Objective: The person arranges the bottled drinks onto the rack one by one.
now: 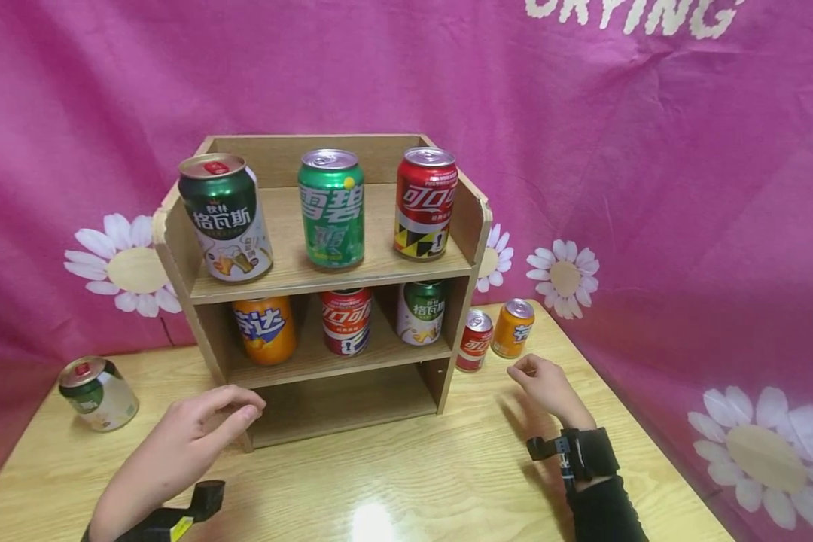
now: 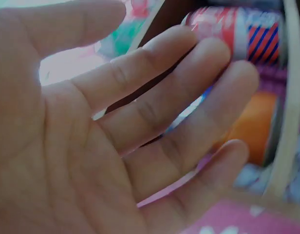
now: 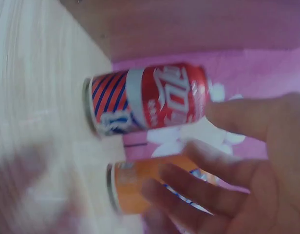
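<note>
My left hand (image 1: 188,433) hovers over the table before the shelf's lower left corner, fingers loosely extended and holding nothing. In the left wrist view its fingers (image 2: 155,107) spread in front of blurred cans. To the right of the shelf, my right hand (image 1: 547,385) is held in the air near a red Coca-Cola can (image 1: 475,342) and an orange Fanta can (image 1: 513,329), both upright on the table. The right wrist view has the thumb close to the red can (image 3: 150,97) and the loosely bent fingers partly covering the orange can (image 3: 135,187); contact cannot be told.
A wooden shelf (image 1: 352,278) carries a green-white can (image 1: 226,218), a green Sprite can (image 1: 332,211) and a red can (image 1: 425,203) on top. Its middle level holds orange (image 1: 266,331), red (image 1: 347,322) and green-white (image 1: 421,312) cans. Another green-white can (image 1: 99,394) stands at left.
</note>
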Available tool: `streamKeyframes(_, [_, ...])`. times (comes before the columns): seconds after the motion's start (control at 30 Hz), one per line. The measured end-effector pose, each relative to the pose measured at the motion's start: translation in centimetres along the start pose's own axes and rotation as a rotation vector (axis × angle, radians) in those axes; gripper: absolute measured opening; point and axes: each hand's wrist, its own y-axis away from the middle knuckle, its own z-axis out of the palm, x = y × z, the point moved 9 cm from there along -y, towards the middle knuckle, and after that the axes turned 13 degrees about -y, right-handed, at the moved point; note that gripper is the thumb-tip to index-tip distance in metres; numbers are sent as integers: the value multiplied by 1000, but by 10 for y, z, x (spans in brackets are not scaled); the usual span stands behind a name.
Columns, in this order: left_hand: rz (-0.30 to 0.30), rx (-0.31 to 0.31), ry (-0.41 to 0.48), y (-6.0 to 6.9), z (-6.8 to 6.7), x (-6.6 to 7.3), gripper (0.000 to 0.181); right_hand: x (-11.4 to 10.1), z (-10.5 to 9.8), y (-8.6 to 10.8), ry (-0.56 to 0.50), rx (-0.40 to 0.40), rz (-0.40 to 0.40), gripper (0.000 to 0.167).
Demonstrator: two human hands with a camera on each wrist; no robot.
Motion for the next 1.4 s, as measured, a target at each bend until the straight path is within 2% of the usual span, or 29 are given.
streamKeyframes(0.07, [2,50,-35,7,-11,-10,15,12,-8,-6,-37,68,39,38])
streamKeyframes(0.13, [-20,90,-53,14,-22,-24,15,23,-15,-14,-99,118,71,51])
streamKeyframes(0.27, [-143,120,-61,24,-36,-61,13,37,-25,-40,-227,172,55,79])
streamKeyframes(0.4, [-280,95,-97,29,-37,-95,23,45,-30,-63,-286,193,55,92])
streamKeyframes(0.47, [-337,53,-126,30,-33,-109,31,46,-30,-70,-281,207,69,93])
streamKeyframes(0.63, [-406,-46,-141,27,-16,-133,46,43,-25,-81,-254,284,104,89])
streamKeyframes(0.77, [-434,-98,-158,25,-7,-144,50,40,-22,-88,-246,369,105,88])
streamKeyframes(1.0, [-459,-144,-146,21,-6,-149,56,31,-14,-98,-207,485,53,83])
streamKeyframes(1.13, [-439,-127,-140,20,-4,-148,52,32,-14,-100,-194,549,93,84])
streamKeyframes(1.3, [-416,-118,-135,19,-1,-147,49,40,-15,-101,-193,558,167,87])
streamKeyframes(1.4, [-422,-132,-121,20,2,-148,52,41,-15,-101,-192,540,169,86])
